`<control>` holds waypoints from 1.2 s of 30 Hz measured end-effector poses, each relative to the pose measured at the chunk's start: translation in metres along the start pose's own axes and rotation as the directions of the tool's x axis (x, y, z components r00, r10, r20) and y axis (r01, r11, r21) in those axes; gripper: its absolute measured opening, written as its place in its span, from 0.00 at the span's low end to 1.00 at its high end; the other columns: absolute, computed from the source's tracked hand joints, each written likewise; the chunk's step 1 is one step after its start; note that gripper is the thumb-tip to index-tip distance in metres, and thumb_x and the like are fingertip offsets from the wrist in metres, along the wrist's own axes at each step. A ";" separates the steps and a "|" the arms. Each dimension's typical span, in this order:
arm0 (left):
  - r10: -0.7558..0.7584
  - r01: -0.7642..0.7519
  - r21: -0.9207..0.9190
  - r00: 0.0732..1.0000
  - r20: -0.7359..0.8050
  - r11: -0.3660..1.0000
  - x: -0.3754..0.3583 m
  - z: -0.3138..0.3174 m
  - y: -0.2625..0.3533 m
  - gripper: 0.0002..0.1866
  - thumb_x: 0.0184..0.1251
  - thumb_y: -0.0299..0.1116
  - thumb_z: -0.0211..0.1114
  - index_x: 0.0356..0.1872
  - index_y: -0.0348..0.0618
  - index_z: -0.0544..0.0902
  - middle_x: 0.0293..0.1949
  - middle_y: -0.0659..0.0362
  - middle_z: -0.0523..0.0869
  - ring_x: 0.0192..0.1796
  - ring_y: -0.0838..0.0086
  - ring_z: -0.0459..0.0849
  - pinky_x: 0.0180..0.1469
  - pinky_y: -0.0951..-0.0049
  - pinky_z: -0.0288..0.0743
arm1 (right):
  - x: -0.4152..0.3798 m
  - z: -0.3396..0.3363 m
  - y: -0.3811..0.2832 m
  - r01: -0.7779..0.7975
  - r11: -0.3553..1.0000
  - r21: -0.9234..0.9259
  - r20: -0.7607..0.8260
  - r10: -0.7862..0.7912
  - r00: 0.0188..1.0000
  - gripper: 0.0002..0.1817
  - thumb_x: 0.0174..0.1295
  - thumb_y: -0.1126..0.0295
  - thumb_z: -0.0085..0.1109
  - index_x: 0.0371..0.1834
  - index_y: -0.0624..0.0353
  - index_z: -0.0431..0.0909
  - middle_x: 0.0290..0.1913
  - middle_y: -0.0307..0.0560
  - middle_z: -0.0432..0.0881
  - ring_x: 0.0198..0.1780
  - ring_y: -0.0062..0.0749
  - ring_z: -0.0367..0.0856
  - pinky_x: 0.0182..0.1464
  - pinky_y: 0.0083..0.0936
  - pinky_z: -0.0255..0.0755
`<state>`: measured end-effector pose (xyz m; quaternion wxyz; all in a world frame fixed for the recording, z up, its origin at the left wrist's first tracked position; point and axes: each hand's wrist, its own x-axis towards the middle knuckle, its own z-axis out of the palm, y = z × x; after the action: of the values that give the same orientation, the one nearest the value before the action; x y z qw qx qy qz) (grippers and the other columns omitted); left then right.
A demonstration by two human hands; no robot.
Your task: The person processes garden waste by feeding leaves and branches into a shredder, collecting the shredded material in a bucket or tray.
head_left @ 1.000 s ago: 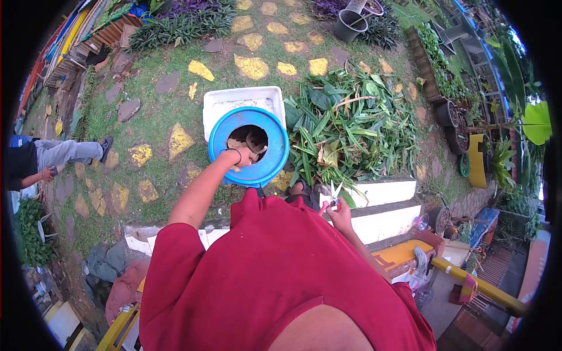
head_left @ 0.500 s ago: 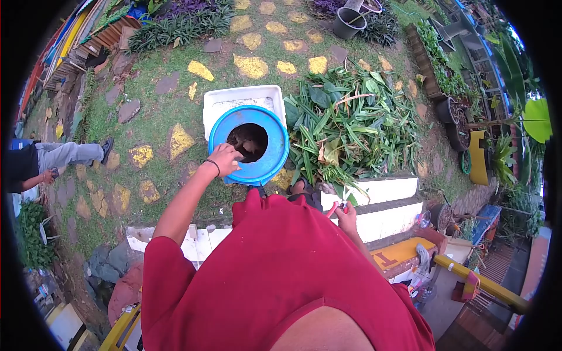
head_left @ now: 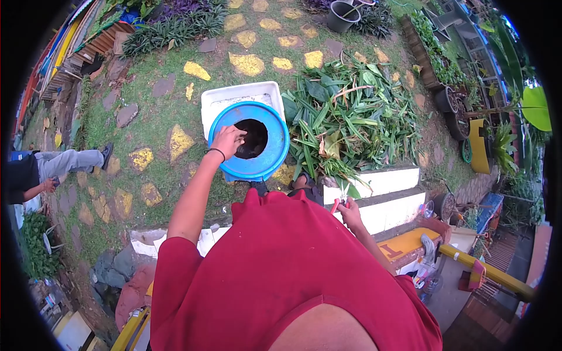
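Observation:
A blue round lid (head_left: 274, 137) with a wide hole in its middle tops a blue bin in front of me. Over the left edge of that dark hole is my left hand (head_left: 228, 141), fingers loosely extended and nothing visible in them. My right hand (head_left: 352, 215), low beside my body, grips red-handled pruning shears (head_left: 336, 206), their blades pointing towards the leaves. A large heap of cut green leaves (head_left: 357, 117) lies to the right of the bin. What lies inside the bin is mostly in shadow.
Behind the bin sits a white tray (head_left: 209, 111). White-faced steps (head_left: 386, 212) run at my right. Yellow stepping stones (head_left: 246, 64) dot the grass. Another person (head_left: 64, 161) stands at the far left, and a dark bucket (head_left: 343, 16) is at the back.
My left hand has moved up from the lid's front left part to the hole's edge, fingers now over the opening. My right hand stays low with the shears.

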<state>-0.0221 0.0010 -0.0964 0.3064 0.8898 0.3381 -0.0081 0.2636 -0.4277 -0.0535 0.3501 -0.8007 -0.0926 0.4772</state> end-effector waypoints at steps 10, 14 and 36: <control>-0.008 0.125 -0.411 0.961 0.275 0.903 -0.019 0.016 0.078 0.38 0.69 0.52 0.63 0.74 0.44 0.63 0.68 0.45 0.67 0.73 0.52 0.64 0.75 0.54 0.57 | 0.005 0.037 -0.016 -0.012 0.994 0.110 0.002 0.012 1.000 0.15 0.62 0.64 0.66 0.43 0.60 0.74 0.27 0.32 0.73 0.29 0.14 0.68 0.31 0.19 0.65; 0.278 0.455 -0.746 0.729 0.626 0.487 -0.034 0.055 0.154 0.34 0.77 0.58 0.51 0.73 0.44 0.65 0.66 0.50 0.72 0.71 0.62 0.69 0.72 0.59 0.62 | 0.025 0.068 -0.047 0.294 0.943 0.156 -0.002 -0.297 0.955 0.19 0.61 0.62 0.67 0.46 0.63 0.73 0.29 0.33 0.74 0.30 0.15 0.69 0.33 0.19 0.66; -0.063 0.577 -0.808 0.808 0.586 -0.118 -0.005 0.134 0.229 0.25 0.79 0.36 0.54 0.74 0.51 0.64 0.60 0.62 0.78 0.65 0.76 0.74 0.68 0.68 0.66 | 0.035 0.063 -0.076 0.178 0.968 -0.175 0.367 -0.104 0.925 0.80 0.40 0.36 0.75 0.76 0.73 0.22 0.76 0.74 0.36 0.80 0.61 0.39 0.79 0.44 0.45</control>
<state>0.1383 -0.2092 -0.0807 0.8819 0.2663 0.3889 -0.0062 0.2437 -0.3249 -0.0472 0.2767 -0.7246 -0.2606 0.5750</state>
